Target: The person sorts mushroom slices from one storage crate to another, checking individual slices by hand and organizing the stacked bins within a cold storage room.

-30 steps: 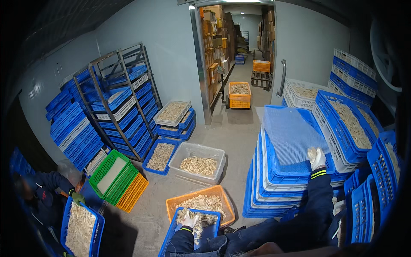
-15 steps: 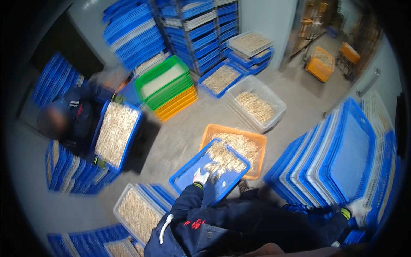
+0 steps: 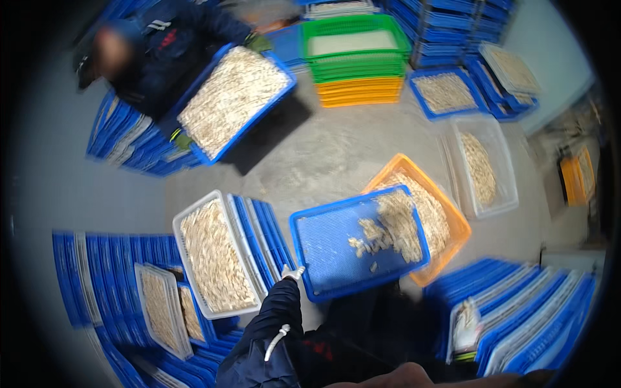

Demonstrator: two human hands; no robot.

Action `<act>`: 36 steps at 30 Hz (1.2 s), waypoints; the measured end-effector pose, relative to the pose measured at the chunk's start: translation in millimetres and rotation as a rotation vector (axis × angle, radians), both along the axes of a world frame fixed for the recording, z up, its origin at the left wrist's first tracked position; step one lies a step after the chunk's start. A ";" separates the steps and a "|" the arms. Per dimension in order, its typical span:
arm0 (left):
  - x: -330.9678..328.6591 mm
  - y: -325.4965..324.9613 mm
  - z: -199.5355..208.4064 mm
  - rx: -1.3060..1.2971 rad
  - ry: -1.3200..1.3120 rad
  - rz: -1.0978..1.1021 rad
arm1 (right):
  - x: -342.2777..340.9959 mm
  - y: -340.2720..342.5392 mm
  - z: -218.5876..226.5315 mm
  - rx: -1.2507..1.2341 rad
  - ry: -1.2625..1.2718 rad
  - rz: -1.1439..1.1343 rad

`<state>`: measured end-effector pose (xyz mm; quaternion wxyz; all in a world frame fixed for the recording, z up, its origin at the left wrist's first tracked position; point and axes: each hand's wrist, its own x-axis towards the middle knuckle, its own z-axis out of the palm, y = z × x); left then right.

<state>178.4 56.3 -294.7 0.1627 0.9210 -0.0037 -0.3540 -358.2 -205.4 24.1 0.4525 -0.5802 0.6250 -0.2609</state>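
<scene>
Tipping a blue tray [image 3: 359, 242] seems to be the step in hand — in the head view, the only view, the left hand [image 3: 292, 273], in a white glove, is closed on the tray's near-left corner, and the tray leans over an orange crate [image 3: 446, 226] on the floor, with pale small pieces [image 3: 394, 226] gathered at its far side above the crate. The right hand [image 3: 466, 326], also gloved, lies low at the right on a stack of blue trays [image 3: 524, 310]; it is blurred, so I cannot tell if it grips anything. My judgement: the emptying is about half done, and the next move calls for a steeper tilt, kept over the crate so nothing falls on the floor. Counting what shows — one orange crate under the tray, two clear bins with pieces, one at the left [image 3: 213, 262] and one at the right [image 3: 482, 168], one green crate [image 3: 356, 42] on an orange stack, and one other person [image 3: 162, 52] at the top left holding a full blue tray [image 3: 233, 97].
</scene>
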 end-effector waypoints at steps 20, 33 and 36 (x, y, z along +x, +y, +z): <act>-48.7 -56.5 -17.0 -0.007 0.195 0.078 | 151.7 -47.5 -137.8 0.427 0.479 1.066; -45.6 -64.1 -18.0 -0.143 -0.005 0.029 | 146.3 -34.0 -149.2 0.426 0.444 1.043; -43.2 -88.9 -17.3 -0.264 0.068 -0.022 | 117.6 -25.7 -158.3 0.442 0.452 0.974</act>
